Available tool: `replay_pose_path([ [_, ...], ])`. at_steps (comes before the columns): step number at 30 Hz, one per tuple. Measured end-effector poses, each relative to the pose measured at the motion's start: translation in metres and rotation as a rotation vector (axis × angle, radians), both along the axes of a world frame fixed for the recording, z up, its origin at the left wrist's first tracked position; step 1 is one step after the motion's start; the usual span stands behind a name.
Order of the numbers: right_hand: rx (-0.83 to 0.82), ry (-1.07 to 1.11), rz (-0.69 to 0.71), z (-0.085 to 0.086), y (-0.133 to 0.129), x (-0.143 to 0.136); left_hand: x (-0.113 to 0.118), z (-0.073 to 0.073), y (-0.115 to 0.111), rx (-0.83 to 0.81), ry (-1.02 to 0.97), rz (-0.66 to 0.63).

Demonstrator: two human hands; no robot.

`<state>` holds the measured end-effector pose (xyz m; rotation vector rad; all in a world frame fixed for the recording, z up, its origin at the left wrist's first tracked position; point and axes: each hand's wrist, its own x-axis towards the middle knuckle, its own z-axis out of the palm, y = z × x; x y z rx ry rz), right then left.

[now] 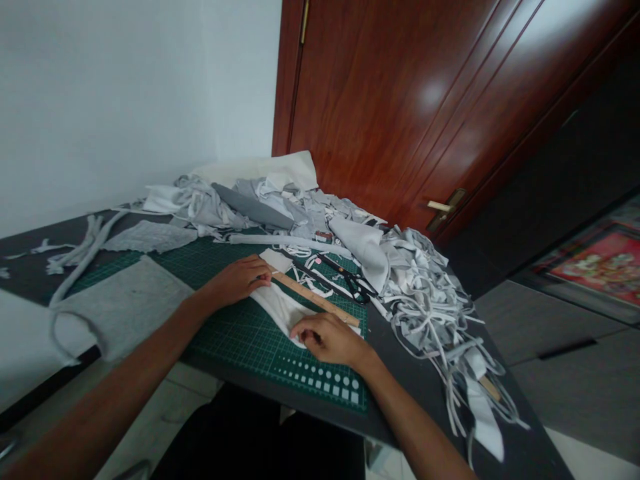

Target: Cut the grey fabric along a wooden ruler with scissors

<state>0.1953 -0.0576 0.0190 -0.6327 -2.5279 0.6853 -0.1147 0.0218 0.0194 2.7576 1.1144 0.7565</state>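
A folded piece of white fabric (278, 307) stretches between my two hands over the green cutting mat (230, 337). My left hand (243, 279) has its fingers closed on the far left end of the fabric. At the near right end, my right hand (330, 338) curls its fingers onto the fabric in a pinch. A wooden ruler (320, 300) lies on the mat just beyond the fabric, running alongside it. Behind the ruler rest black-handled scissors (353, 280) among thin white strips. A small white fabric piece (276, 261) sits by my left fingertips.
Grey and white fabric scraps (260, 203) are heaped along the table's back, with another tangled pile (425, 300) at the right. A grey fabric sheet (135, 300) overhangs the left front edge. A white wall (125, 87) and a wooden door (380, 100) stand behind the table.
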Motion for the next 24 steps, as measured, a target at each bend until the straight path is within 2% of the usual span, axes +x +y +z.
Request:
replay_pose_path([
  [2, 0.052, -0.040, -0.062, -0.001, 0.001, 0.002, -0.002, 0.001, 0.000, 0.037, 0.015, 0.059],
  [8, 0.089, -0.097, -0.201, -0.004, 0.003, 0.004, -0.008, 0.001, 0.002, 0.165, 0.055, 0.349],
  [13, 0.080, -0.165, -0.219, -0.004, 0.004, 0.004, -0.006, 0.000, 0.001, 0.203, 0.108, 0.403],
  [16, 0.067, -0.194, -0.193, -0.001, 0.005, 0.005, -0.004, 0.002, 0.003, 0.213, 0.081, 0.351],
  [19, 0.061, -0.193, -0.169, 0.002, 0.006, 0.004, 0.004, 0.007, -0.002, 0.232, 0.014, 0.209],
  [21, 0.056, -0.182, -0.165, 0.004, 0.006, 0.004, 0.018, 0.010, -0.016, 0.231, -0.011, 0.087],
  [24, 0.050, -0.170, -0.170, 0.005, 0.006, 0.003, 0.049, 0.004, -0.054, 0.195, -0.022, -0.108],
])
